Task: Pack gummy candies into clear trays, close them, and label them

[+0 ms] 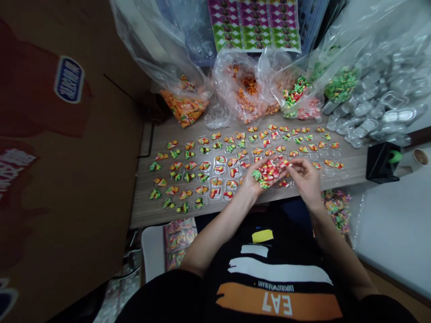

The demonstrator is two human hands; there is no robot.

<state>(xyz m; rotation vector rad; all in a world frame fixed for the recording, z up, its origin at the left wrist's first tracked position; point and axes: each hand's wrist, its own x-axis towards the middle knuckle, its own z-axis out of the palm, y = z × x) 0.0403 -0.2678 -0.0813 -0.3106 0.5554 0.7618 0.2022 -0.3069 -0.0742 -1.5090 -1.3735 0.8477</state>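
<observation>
My left hand (257,177) is cupped palm up over the front of the wooden table (141,211), holding a heap of small red, white and green candy pieces (269,171). My right hand (305,175) is beside it, fingers pinched at the edge of that heap. Rows of clear plastic blister cups (215,168) cover the table, most holding colourful gummy shapes.
Clear plastic bags of candy stand at the back: orange slices (185,105), orange pieces (251,98), mixed red-green (298,96), green (341,83). Empty clear blister trays (377,112) pile at the right. A black box (382,161) sits at the table's right end. A brown carton wall (67,157) stands left.
</observation>
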